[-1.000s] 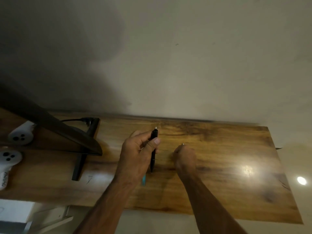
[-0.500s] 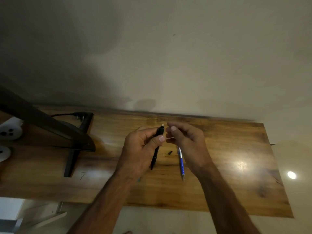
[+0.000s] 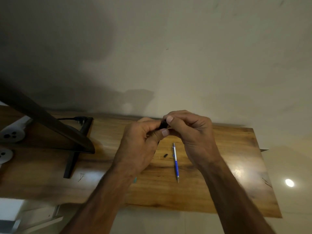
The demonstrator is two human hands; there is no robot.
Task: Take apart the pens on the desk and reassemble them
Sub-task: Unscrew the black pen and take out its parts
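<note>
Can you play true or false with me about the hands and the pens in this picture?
1. The left hand and the right hand both pinch the black pen. True.
2. The blue pen is in the right hand. False: it lies on the desk, and no hand touches it.
3. A small black piece lies on the desk, left of the blue pen. True.
4. The blue pen lies on top of the small black piece. False: they lie side by side with bare desk between them.
</note>
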